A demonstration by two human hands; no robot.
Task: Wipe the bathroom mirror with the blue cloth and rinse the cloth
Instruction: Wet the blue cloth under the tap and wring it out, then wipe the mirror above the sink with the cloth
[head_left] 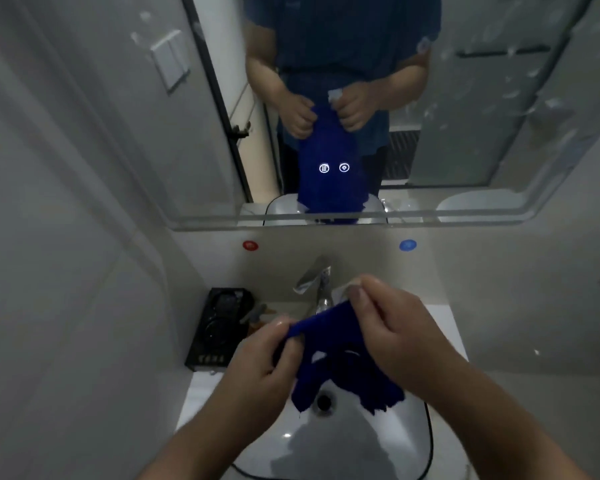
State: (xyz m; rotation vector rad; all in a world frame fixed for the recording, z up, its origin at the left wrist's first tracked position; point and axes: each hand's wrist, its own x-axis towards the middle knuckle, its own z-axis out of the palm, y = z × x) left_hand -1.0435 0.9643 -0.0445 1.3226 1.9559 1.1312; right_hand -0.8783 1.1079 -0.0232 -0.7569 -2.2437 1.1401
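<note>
A white sink basin (pixel 329 452) lies nearest, its dark drain (pixel 324 401) partly framed by the ragged lower edge of the blue cloth (pixel 340 358) hanging above it. The left hand (pixel 264 358) pinches the cloth's upper left corner between thumb and curled fingers. The right hand (pixel 392 327) grips the upper right corner a little higher, and the cloth is stretched between them. The right hand and the cloth hide the base of the chrome faucet (pixel 317 282) just behind. To the left, a black box (pixel 219 327) sits on the white counter (pixel 445 327) against the wall. A red dot (pixel 250 245) and a blue dot (pixel 407 244) mark the grey wall above the faucet. Beyond, the mirror (pixel 465 133) shows two lit icons (pixel 334 167), pale streaks on its right side and the reflected hands holding the cloth. A light switch (pixel 170 60) is on the left wall.
</note>
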